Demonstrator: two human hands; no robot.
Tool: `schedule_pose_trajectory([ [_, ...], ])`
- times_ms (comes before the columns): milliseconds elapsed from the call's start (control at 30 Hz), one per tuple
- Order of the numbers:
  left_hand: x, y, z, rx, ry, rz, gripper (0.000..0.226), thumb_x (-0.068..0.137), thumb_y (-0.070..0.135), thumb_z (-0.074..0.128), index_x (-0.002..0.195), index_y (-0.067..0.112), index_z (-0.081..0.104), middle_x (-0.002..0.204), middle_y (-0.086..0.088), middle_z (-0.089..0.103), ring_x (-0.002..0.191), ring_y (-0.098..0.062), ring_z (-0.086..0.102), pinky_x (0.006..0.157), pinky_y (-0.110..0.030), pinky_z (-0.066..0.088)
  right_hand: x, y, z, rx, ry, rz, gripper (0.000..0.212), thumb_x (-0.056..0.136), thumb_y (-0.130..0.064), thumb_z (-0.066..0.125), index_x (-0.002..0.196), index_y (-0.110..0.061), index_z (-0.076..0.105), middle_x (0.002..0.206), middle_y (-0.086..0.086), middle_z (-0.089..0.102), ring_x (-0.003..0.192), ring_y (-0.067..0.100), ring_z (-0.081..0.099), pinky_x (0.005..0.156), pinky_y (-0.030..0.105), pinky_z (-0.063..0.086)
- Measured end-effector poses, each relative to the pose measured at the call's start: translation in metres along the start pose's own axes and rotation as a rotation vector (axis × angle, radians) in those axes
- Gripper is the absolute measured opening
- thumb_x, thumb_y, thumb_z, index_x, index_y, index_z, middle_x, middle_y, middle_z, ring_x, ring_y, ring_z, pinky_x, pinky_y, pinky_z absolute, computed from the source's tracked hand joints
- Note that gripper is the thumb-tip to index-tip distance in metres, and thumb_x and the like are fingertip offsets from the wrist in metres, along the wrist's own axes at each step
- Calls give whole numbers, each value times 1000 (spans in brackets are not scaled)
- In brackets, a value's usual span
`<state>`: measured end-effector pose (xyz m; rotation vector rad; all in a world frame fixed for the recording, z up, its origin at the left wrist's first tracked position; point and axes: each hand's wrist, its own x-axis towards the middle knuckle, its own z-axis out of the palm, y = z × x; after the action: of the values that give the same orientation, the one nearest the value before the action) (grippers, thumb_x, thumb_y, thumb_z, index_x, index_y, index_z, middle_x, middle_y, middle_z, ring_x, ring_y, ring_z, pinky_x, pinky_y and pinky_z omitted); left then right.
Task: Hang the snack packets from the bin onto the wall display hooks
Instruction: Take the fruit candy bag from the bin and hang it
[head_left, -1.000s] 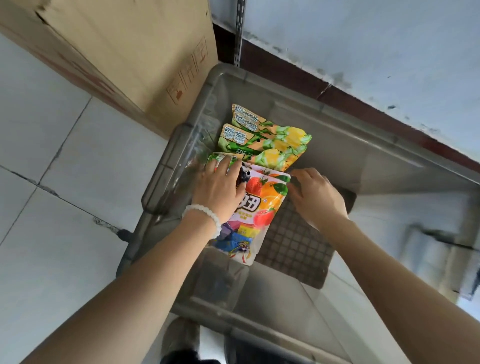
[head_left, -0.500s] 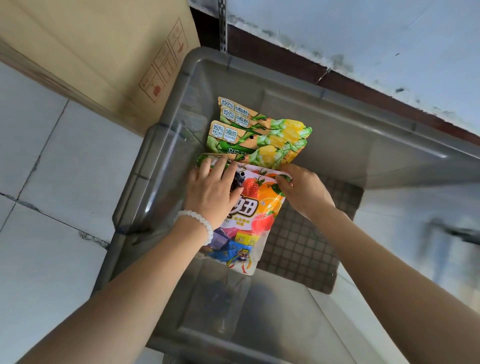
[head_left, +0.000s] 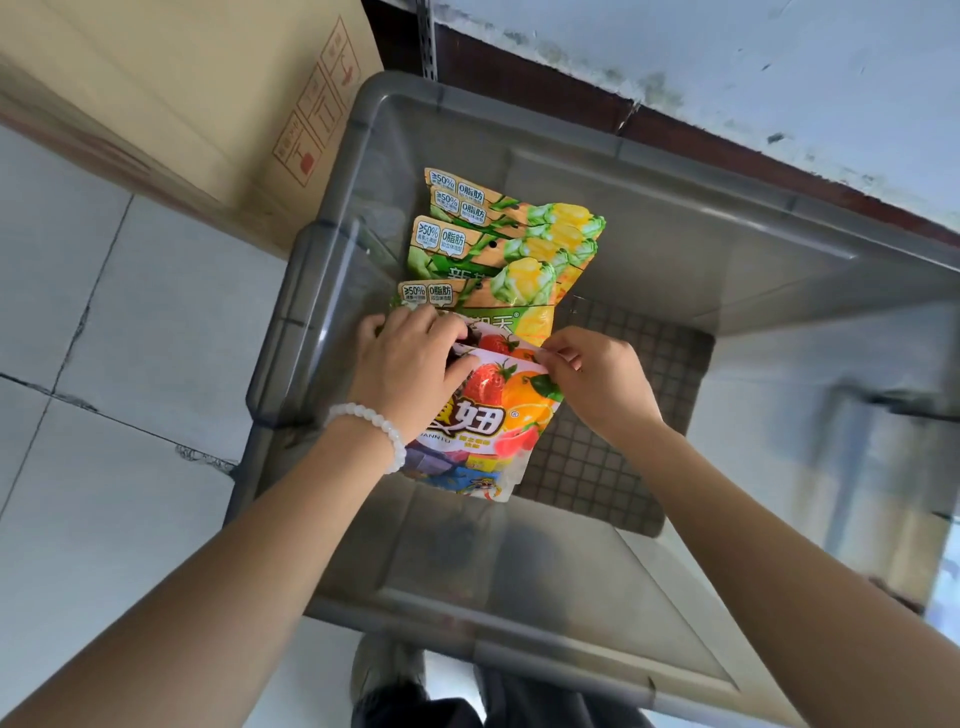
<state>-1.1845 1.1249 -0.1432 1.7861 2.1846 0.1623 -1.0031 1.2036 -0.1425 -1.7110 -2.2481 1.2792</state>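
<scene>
A grey translucent bin (head_left: 675, 192) stands on the floor against the wall. Inside lie several green-and-yellow snack packets (head_left: 519, 244), fanned one over another, and nearer me a pink fruit-print packet (head_left: 498, 415) with a second one showing just beneath its top edge. My left hand (head_left: 410, 358), with a white bead bracelet at the wrist, grips the top left of the fruit packet. My right hand (head_left: 597, 379) pinches its top right corner between thumb and fingers. No display hooks are in view.
A large cardboard box (head_left: 197, 104) stands left of the bin against the wall. White floor tiles (head_left: 104, 364) spread to the left. A slotted metal upright (head_left: 426, 36) runs up the wall behind the bin. My shoes (head_left: 384, 675) show below the bin's near rim.
Both hands have closed on the top edge of the fruit packet; the left fingers curled from flat to gripping, and the right now pinches the corner. Another green packet is uncovered.
</scene>
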Motion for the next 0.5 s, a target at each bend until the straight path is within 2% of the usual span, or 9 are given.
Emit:
schedule_pose_trajectory([
  [167,-31,5,-14,-67,-43,61,18,83,37,62,78,20,66,83,2,59,85,-23,57,81,-42,33,-31,-16,0,64,16,2,13,87,-23,62,90,-12,69,87,1,67,78,11,55,71,25,45],
  [367,-89,23,-46,-47,-42,111,17,85,30,57,71,22,62,71,8,63,74,-21,60,85,-49,34,-90,-39,-11,90,39,-14,10,85,-21,63,89,-12,67,87,4,69,82,24,61,73,38,51],
  [500,-118,41,-93,-9,11,222,11,78,27,70,70,21,65,72,5,64,71,-23,60,83,-50,39,-133,-75,-39,64,126,-68,8,85,-19,63,86,-11,66,85,3,68,79,23,60,69,36,49],
])
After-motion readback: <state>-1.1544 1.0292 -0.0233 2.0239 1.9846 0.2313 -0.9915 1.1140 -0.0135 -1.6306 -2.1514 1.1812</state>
